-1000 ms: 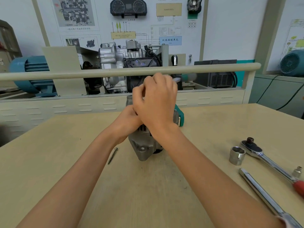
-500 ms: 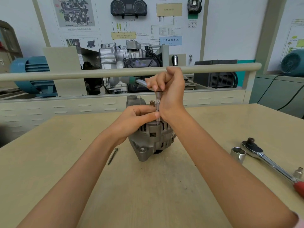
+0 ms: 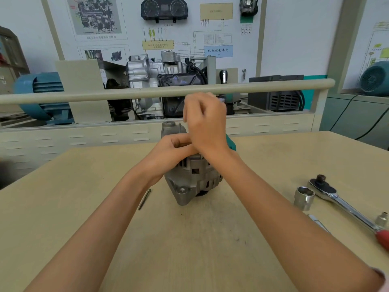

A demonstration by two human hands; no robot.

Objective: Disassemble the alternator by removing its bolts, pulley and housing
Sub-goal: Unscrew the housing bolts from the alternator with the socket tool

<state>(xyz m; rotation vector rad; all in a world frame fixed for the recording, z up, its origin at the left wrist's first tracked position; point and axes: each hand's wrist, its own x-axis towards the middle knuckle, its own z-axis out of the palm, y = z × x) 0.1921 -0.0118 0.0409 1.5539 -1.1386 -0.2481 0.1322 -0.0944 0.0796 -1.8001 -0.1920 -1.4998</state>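
Observation:
The grey alternator stands on the wooden table, a mounting lug facing me. My right hand is above it, fingers curled round the handle of a screwdriver; only the handle's pale blurred tip shows. The shaft is hidden behind that hand. My left hand rests on the alternator's top with thumb and fingers curled together where the shaft comes down. A loose long bolt lies on the table left of the alternator.
A large socket, a ratchet with a red grip, a small socket and a chrome bar lie at the right. A teal object sits behind the alternator. A rail crosses beyond the table.
My right hand has twisted round the screwdriver: half a second ago the shaft and my fingers showed, now the back of the hand covers them. The alternator and left hand stayed put.

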